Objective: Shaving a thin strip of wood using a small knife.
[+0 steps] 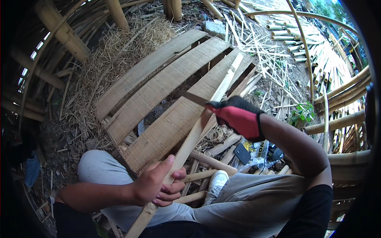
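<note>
A long split bamboo strip (188, 147) slants from my lap up across a low slatted wooden table. My bare left hand (160, 183) is closed around its lower part, thumb lying along the top. In a red and black glove, my right hand (239, 116) grips a knife (192, 97) over the strip, about midway along it. The blade points left, above the boards; its handle is mostly hidden in the glove. Whether the edge touches the bamboo I cannot tell. The strip's far end rests over the rightmost broad board (158, 133).
Straw (107, 67) heaps left of the table. A phone (242, 154) and plastic bags (260, 158) lie beside my right leg. Cut bamboo poles (293, 37) are stacked at the far right. A stone block (214, 30) sits behind the table. Bamboo framework (345, 121) stands at right.
</note>
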A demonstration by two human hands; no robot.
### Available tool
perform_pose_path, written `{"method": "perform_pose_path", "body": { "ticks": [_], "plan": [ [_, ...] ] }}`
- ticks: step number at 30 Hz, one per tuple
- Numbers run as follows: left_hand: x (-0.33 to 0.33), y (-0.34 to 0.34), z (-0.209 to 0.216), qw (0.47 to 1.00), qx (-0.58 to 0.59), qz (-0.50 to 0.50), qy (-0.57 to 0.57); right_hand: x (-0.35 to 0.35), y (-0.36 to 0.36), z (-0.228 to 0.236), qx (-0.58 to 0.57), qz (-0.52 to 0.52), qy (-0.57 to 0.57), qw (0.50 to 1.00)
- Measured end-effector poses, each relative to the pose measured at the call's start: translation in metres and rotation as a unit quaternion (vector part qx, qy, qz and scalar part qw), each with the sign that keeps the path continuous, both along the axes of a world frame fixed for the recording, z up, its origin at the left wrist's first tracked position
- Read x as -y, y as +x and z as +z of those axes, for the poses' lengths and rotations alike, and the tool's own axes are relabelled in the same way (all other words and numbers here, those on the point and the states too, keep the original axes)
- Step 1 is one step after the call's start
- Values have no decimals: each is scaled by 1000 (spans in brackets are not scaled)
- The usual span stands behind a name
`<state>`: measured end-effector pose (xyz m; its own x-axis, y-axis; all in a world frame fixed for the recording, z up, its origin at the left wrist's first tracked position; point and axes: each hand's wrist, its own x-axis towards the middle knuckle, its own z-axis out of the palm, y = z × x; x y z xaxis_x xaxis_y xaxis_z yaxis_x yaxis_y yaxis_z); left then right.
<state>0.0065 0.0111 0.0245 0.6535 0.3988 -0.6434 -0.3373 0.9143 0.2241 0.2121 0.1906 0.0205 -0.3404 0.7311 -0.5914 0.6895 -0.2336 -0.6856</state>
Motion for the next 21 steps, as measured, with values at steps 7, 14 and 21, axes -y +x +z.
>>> {"method": "perform_pose_path", "body": {
  "ticks": [7, 14, 21],
  "plan": [
    [-4, 7, 5, 999, -42, 14, 19, -4, 8, 2, 5, 134, 28, 991],
    [-2, 12, 1, 996, -79, 14, 26, -11, 17, -6, -46, 0, 10, 999],
    [-1, 18, 2, 993, -113, 14, 41, -29, 31, -20, 30, 42, 20, 998]
  ]
}}
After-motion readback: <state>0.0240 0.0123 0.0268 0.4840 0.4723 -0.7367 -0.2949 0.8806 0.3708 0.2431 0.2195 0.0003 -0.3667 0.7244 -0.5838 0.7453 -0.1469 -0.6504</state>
